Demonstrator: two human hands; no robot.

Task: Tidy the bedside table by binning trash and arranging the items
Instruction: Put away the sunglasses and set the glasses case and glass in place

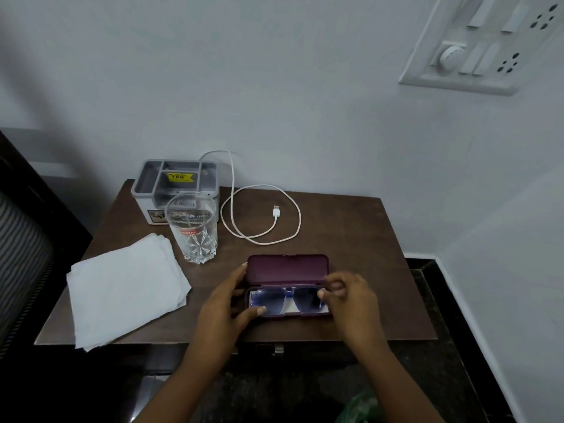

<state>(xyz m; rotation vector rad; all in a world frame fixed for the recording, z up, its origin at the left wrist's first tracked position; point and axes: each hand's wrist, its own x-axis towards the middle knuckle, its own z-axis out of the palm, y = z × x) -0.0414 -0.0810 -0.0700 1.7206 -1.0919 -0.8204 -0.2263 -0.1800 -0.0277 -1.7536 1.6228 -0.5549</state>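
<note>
Left hand point(224, 303), right hand point(351, 300) apparently grip case point(287, 268) near table point(351, 239) edge.

Matt wood, clear glass, soft paper and plastics on the bedside table point(351, 270).

The table top was dark brown wood grain, smooth and matt. The tumbler point(192, 227) was clear, glossy glass with a faceted cut base. The organiser point(143, 206) looked like pale grey matt plastic. The napkins point(125, 288) were white paper, soft and faintly creased. The cable point(276, 212) had a smooth white sheath and a metal plug tip. The spectacle case point(287, 268) was maroon and matt. The sunglasses point(306, 302) had a translucent blue plastic frame and dark glossy lenses.
</note>
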